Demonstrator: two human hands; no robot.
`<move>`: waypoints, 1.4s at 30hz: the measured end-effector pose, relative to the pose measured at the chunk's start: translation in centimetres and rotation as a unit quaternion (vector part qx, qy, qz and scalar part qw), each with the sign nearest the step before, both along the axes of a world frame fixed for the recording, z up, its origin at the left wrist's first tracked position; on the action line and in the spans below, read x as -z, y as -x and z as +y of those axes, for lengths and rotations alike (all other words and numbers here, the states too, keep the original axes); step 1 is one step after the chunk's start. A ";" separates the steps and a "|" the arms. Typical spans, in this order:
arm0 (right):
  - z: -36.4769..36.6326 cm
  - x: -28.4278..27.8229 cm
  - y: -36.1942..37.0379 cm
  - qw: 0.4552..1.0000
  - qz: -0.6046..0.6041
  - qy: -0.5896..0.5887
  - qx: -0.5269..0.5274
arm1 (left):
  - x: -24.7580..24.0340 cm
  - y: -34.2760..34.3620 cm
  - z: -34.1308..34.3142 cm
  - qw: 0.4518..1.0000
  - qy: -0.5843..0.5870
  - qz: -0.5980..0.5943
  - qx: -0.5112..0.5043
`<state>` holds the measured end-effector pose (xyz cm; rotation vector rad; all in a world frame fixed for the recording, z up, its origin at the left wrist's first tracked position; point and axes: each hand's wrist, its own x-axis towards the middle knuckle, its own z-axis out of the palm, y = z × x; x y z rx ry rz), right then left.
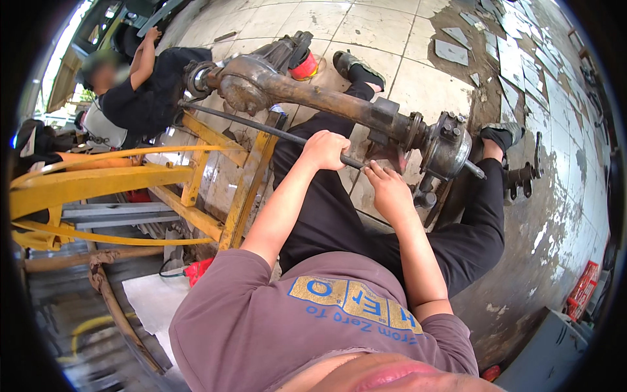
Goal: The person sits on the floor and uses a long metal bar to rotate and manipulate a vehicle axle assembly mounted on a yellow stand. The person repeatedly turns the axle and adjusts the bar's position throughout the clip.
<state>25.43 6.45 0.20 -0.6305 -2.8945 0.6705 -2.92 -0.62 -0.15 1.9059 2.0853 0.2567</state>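
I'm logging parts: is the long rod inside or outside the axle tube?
Outside, along its visible length: the long rod runs beside the axle tube, held in the left hand. Its far end's contact is unclear.

Axle housing (313, 98) blocks you straight ahead, its hub end (447, 147) close by your right hand (390, 195). Long rod (245, 122) plus yellow frame (253, 175) bar your left. You can pass over open floor (522, 261) beyond your right knee (486, 245).

Worn, stained floor (392, 29) of pale tiles — broken tile slabs (451, 52) ahead and right of the right fingers (379, 172), dark metal bracket (520, 181) to their right, reddish container (302, 68) beyond the left fingers (340, 143)
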 end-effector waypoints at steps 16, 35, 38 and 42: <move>-1.3 -0.2 2.2 0.998 -0.020 -0.031 0.042 | 0.0 -0.2 0.0 1.000 -0.021 -0.014 0.014; -1.6 -0.1 3.1 0.997 0.028 0.002 0.067 | 0.0 -0.2 0.0 0.999 -0.037 -0.006 0.011; -2.0 0.1 2.6 0.998 0.033 0.002 0.055 | -0.1 0.1 -0.1 0.999 -0.037 0.000 0.011; -1.5 1.2 3.2 0.993 0.068 -0.045 0.083 | -0.2 0.0 0.2 1.000 -0.020 -0.005 0.008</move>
